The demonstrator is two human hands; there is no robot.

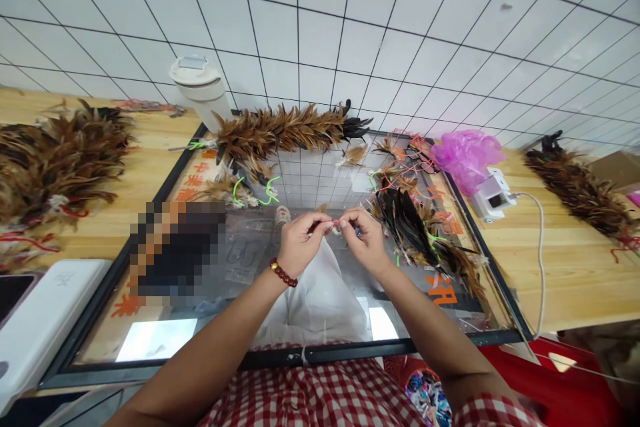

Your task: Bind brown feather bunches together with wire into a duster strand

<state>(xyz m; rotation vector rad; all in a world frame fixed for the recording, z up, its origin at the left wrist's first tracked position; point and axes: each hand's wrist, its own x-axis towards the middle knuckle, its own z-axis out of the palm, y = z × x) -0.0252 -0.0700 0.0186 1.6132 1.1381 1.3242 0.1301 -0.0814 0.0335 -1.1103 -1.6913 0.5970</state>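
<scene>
My left hand [299, 240], with a dark red bead bracelet on the wrist, and my right hand [366, 235] meet over the middle of a glass panel [240, 320]. Both pinch a small thing between the fingertips; it is too small to name, with a bit of red thread showing between them. A bundle of dark feathers [407, 223] lies just right of my right hand. A long brown feather string [285, 130] lies across the far edge of the panel.
A white lidded cup [200, 87] stands at the back left. A brown feather pile [55, 160] lies at left, another feather string [580, 190] at right. A pink plastic bag [465, 157] and a small white device [493, 197] with a cable sit right of the panel.
</scene>
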